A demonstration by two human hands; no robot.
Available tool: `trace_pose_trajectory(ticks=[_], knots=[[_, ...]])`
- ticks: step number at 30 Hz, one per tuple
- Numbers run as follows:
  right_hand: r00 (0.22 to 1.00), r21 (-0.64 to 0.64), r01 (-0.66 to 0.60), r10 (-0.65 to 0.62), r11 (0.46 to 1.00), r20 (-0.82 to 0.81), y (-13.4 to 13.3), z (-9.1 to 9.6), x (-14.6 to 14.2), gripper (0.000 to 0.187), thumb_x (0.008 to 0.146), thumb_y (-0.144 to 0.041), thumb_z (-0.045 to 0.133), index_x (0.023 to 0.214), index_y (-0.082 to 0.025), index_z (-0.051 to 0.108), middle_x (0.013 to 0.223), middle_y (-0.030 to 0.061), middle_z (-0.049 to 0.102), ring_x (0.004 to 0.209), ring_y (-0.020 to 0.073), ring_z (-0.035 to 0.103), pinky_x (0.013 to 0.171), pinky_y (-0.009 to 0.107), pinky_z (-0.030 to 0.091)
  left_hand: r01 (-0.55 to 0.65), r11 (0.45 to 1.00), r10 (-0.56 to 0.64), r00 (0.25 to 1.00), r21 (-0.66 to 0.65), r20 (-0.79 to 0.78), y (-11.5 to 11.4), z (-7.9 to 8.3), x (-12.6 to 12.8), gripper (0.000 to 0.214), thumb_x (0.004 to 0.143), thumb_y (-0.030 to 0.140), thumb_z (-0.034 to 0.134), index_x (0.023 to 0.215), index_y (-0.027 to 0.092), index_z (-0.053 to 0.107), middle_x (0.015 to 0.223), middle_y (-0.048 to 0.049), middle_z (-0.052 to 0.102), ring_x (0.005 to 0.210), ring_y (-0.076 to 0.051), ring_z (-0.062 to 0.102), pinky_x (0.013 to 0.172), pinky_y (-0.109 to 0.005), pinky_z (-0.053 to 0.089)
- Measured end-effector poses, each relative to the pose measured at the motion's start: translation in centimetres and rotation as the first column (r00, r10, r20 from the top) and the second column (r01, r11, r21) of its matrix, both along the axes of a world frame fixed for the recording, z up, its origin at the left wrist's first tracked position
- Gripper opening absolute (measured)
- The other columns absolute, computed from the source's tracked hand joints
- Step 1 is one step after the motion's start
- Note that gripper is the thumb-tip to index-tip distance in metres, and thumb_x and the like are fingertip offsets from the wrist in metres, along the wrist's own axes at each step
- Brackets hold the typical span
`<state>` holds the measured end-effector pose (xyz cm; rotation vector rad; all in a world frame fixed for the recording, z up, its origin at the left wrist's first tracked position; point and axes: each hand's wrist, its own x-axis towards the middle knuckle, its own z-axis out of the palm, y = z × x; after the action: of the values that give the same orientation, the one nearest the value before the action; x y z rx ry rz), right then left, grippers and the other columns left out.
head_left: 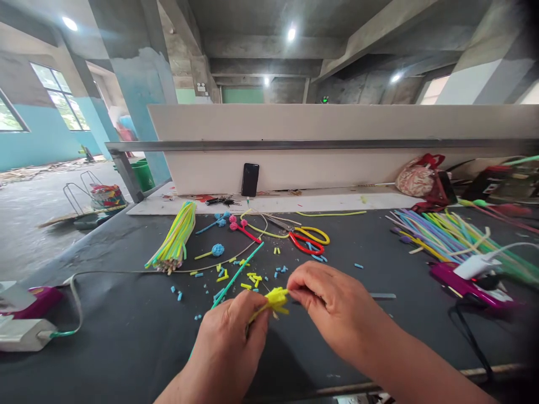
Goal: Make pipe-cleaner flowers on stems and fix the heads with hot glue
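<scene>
Both my hands are low over the dark table (pixel 126 336), close together. My left hand (pixel 229 348) is closed around the stem of a yellow curled straw flower (pixel 275 299). My right hand (pixel 328 306) pinches the flower's yellow tip with thumb and fingers. A teal straw (pixel 238 274) runs from under my left hand toward the table's middle. Small blue and yellow straw cuttings (pixel 252 276) lie scattered just beyond my hands.
A yellow-green straw bundle (pixel 174 238) lies to the left, coloured straws (pixel 446 235) to the right. Red and yellow scissors (pixel 309 238), finished blue and pink flowers (pixel 218 249), a phone (pixel 250 179) against a white board, a purple device (pixel 467 283) and a white adapter (pixel 23 334) surround them.
</scene>
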<state>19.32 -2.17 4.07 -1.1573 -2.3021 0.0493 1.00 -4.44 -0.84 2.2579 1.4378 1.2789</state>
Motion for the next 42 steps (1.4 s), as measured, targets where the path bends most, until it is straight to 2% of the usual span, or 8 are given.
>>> trace_pose_trajectory(ticks=[6, 10, 14, 20, 26, 32, 37, 42], knots=[[0.994, -0.121, 0.043, -0.054, 0.992, -0.090, 1.8, -0.8, 0.4, 0.022, 0.080, -0.005, 0.049, 0.081, -0.021, 0.063, 0.084, 0.0027, 0.067, 0.079, 0.0168, 0.063, 0.071, 0.029, 0.048, 0.016, 0.926, 0.060, 0.980, -0.377, 0.189, 1.2, 0.3, -0.4, 0.012, 0.079, 0.028, 0.055, 0.074, 0.019, 0.061, 0.052, 0.0039, 0.053, 0.048, -0.011, 0.047, 0.045, -0.019, 0.032], [0.962, -0.287, -0.038, -0.043, 0.957, -0.270, 2.3, -1.5, 0.3, 0.020, 0.081, -0.017, 0.058, 0.099, -0.020, 0.065, 0.103, 0.0079, 0.067, 0.089, 0.0195, 0.063, 0.080, 0.034, 0.050, 0.099, 0.858, 0.069, 0.950, -0.504, 0.304, 1.8, 0.3, -0.3, 0.015, 0.078, 0.031, 0.055, 0.078, 0.017, 0.061, 0.048, 0.0060, 0.044, 0.045, -0.010, 0.040, 0.045, -0.020, 0.029], [0.934, -0.430, -0.175, 0.011, 0.886, -0.357, 1.7, -1.4, -0.2, 0.053, 0.067, -0.022, 0.075, 0.118, -0.022, 0.058, 0.114, 0.0070, 0.065, 0.098, 0.0220, 0.061, 0.088, 0.037, 0.047, 0.090, 0.886, 0.057, 0.953, -0.455, 0.298, 1.6, 0.1, -0.2, 0.012, 0.077, 0.028, 0.057, 0.077, 0.018, 0.063, 0.051, 0.0052, 0.045, 0.048, -0.010, 0.039, 0.045, -0.019, 0.028], [0.922, -0.557, -0.241, 0.008, 0.795, -0.387, 1.3, -0.5, -0.6, 0.019, 0.073, -0.017, 0.068, 0.091, -0.020, 0.067, 0.091, 0.0017, 0.069, 0.087, 0.0184, 0.063, 0.080, 0.030, 0.048, 0.127, 0.899, -0.003, 0.959, -0.419, 0.284, 1.1, 0.1, -0.1, 0.013, 0.080, 0.029, 0.056, 0.077, 0.018, 0.063, 0.052, 0.0064, 0.042, 0.048, -0.009, 0.033, 0.046, -0.020, 0.025], [0.837, -0.634, -0.350, -0.074, 0.689, -0.543, 1.7, -1.4, -0.6, 0.014, 0.075, -0.022, 0.066, 0.087, -0.020, 0.060, 0.078, -0.0024, 0.061, 0.074, 0.0129, 0.057, 0.066, 0.023, 0.045, 0.163, 0.909, -0.046, 0.954, -0.384, 0.296, 1.2, 0.5, 0.0, 0.012, 0.079, 0.025, 0.056, 0.076, 0.018, 0.065, 0.064, 0.0013, 0.059, 0.057, -0.011, 0.048, 0.053, -0.020, 0.036], [0.832, -0.644, -0.351, -0.089, 0.680, -0.548, 1.8, -1.7, -0.9, 0.013, 0.076, -0.029, 0.067, 0.080, -0.019, 0.060, 0.071, -0.0031, 0.058, 0.068, 0.0118, 0.054, 0.063, 0.023, 0.042, 0.153, 0.907, -0.018, 0.945, -0.393, 0.326, 1.4, 0.8, 0.1, 0.006, 0.073, 0.018, 0.059, 0.077, 0.018, 0.063, 0.068, 0.0005, 0.061, 0.060, -0.012, 0.053, 0.055, -0.020, 0.039], [0.812, -0.649, -0.370, -0.107, 0.665, -0.573, 1.9, -1.9, -0.9, 0.017, 0.075, -0.032, 0.067, 0.081, -0.018, 0.060, 0.072, -0.0024, 0.059, 0.068, 0.0124, 0.053, 0.062, 0.024, 0.042, 0.234, 0.875, -0.046, 0.911, -0.423, 0.409, 1.1, 0.6, 0.0, 0.032, 0.066, 0.017, 0.065, 0.097, 0.021, 0.057, 0.084, -0.0001, 0.060, 0.059, -0.010, 0.051, 0.052, -0.020, 0.040], [0.795, -0.657, -0.385, -0.129, 0.648, -0.593, 2.0, -2.2, -1.0, 0.016, 0.075, -0.031, 0.067, 0.079, -0.017, 0.061, 0.071, -0.0024, 0.058, 0.069, 0.0125, 0.053, 0.064, 0.024, 0.042, 0.170, 0.901, -0.023, 0.937, -0.399, 0.348, 1.0, 0.6, -0.2, 0.013, 0.069, 0.021, 0.067, 0.081, 0.019, 0.063, 0.073, 0.0002, 0.062, 0.062, -0.013, 0.051, 0.056, -0.021, 0.039]])
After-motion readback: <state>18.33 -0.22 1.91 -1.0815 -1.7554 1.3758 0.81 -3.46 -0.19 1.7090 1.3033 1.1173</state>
